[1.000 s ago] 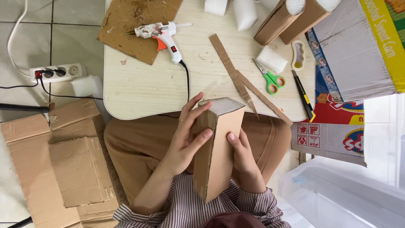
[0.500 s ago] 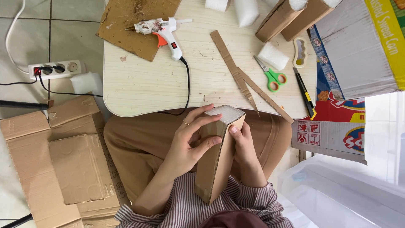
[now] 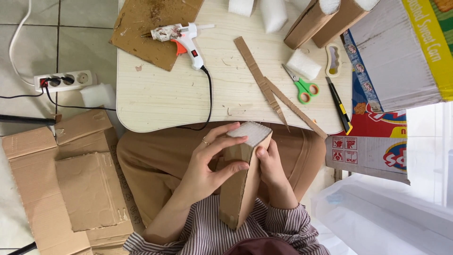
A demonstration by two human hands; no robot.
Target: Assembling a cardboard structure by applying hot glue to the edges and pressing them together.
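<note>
Cardboard wraps the tall block (image 3: pixel 243 182) that both hands grasp above the person's lap, just below the near edge of the pale wooden table (image 3: pixel 160 101); its top end shows white foam and tilts toward the table; the left hand (image 3: pixel 207 165) clasps its left face, fingers curled over the upper edge and a ring on one finger; the right hand (image 3: pixel 270 170) presses against the right face with the thumb up by the foam end; both grips are closed on the block. On the table lie a white glue gun (image 3: pixel 184 38) resting partly on a brown cardboard sheet (image 3: pixel 151 26), its black cord running off the near edge; two thin cardboard strips (image 3: pixel 269 87) that cross each other; green-handled scissors (image 3: pixel 302 87) just beside them; a small white foam piece (image 3: pixel 303 63); a black and yellow utility knife (image 3: pixel 340 106) near the right edge. Flattened cardboard pieces (image 3: pixel 71 184) lie on the tiled floor to the left, with a white power strip (image 3: pixel 63 80) above them; a printed carton (image 3: pixel 396 71) stands to the right of the table.
</note>
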